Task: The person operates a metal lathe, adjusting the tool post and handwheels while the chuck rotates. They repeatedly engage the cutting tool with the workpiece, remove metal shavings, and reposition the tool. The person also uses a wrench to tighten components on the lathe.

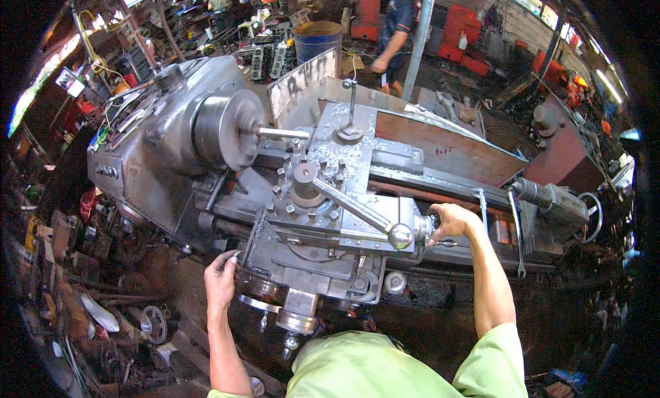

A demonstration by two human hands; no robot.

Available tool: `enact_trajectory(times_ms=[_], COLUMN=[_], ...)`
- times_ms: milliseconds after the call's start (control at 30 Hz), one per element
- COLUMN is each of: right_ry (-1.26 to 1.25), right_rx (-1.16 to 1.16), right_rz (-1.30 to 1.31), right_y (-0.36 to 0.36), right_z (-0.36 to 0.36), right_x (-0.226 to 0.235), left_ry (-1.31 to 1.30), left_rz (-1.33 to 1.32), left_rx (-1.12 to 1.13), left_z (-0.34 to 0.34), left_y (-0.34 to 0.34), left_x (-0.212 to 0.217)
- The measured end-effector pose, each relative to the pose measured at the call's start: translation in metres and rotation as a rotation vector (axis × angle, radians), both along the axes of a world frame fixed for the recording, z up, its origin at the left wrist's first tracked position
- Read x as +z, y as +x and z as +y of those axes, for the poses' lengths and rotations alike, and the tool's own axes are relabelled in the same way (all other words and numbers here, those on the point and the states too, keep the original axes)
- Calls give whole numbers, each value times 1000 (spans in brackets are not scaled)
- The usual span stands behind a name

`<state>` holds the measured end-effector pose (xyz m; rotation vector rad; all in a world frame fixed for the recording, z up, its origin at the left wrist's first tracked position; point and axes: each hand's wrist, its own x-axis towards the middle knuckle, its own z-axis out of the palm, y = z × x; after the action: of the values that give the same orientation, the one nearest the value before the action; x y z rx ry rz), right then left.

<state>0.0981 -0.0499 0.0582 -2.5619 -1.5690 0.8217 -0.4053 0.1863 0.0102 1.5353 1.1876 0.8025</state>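
Note:
A metal lathe stands in front of me. Its round chuck looks blurred, and a slim steel rod sticks out of it toward the carriage. My right hand is closed around the crank handle at the right end of the top slide. Beside it lies the ball-ended lever of the square tool post. My left hand has its fingers curled together left of the carriage apron; what they pinch, if anything, is too small to make out. Metal chips lie on the cross slide.
A tailstock with a handwheel sits at the bed's right end. Below the carriage hangs another handwheel. Behind the lathe are a blue drum, a grey post and another person. Scrap clutters the lower left floor.

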Motion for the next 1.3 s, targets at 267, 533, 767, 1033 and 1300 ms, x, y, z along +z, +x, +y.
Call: enact_trajectory(times_ms=[267,533,767,1033,1300], right_ry=[396,562,211,317,322], right_rx=[-271,-203,-140,-156,-195], right_rz=[-563,-547,-247,-158,-178], right_y=[-113,-77,-29,-23,-29], right_z=[-57,-58,-41,-47,-48], right_x=[-50,-21,-20,-35,-34], left_ry=[150,102,102,180,319], left_rz=[59,15,49,205,340], left_rx=[-98,-120,-110,-13,-47], left_z=[17,18,8,6,7], left_y=[6,18,11,8,12], left_x=[-12,-15,-13,-28,-48])
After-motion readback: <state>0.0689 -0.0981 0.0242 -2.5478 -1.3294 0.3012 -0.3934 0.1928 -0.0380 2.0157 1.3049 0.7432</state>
